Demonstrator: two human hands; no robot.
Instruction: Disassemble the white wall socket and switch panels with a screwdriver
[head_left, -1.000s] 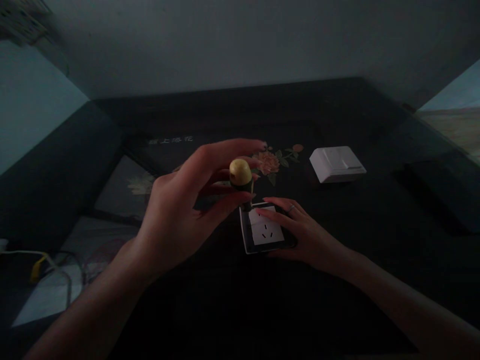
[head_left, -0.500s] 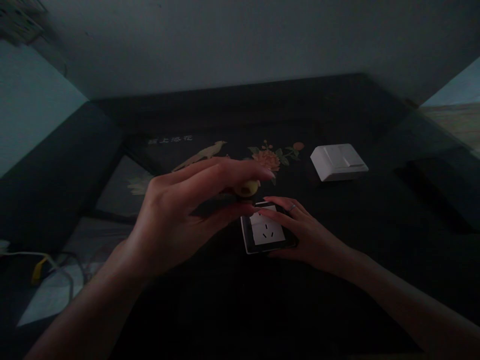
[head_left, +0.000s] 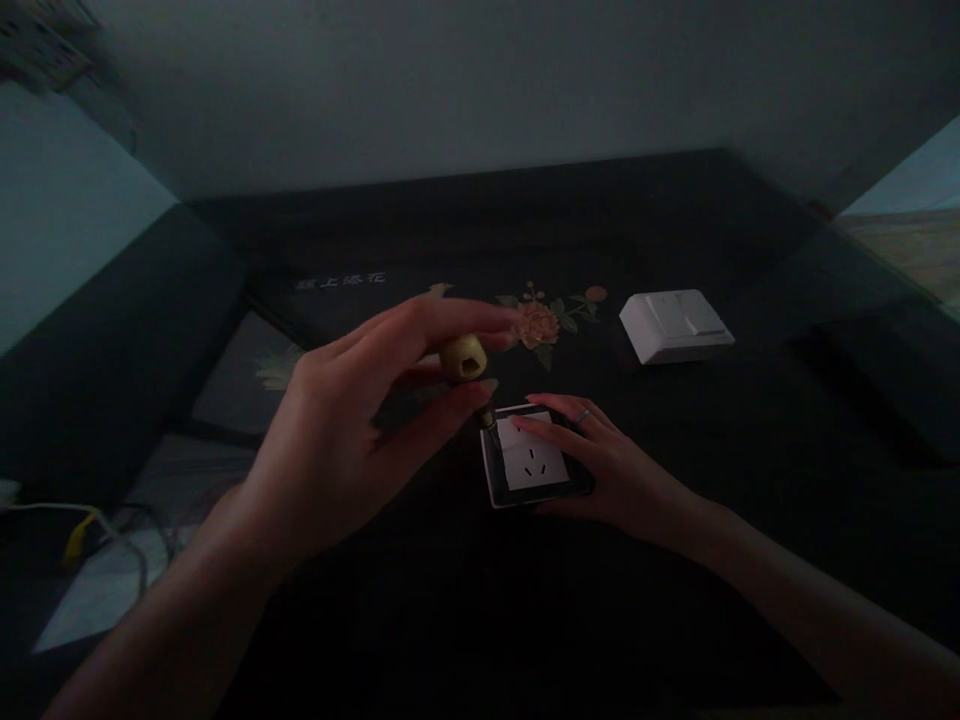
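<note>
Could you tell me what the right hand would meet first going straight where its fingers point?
Probably the screwdriver, whose shaft stands at the corner of the socket just ahead of the right hand; depth is unclear.

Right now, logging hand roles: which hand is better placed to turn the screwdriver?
Left: the left hand grips the screwdriver, tip at the socket; the right hand rests on it.

Bare forearms; thin ring (head_left: pixel 583 415) on right hand (head_left: pixel 604 470)
</note>
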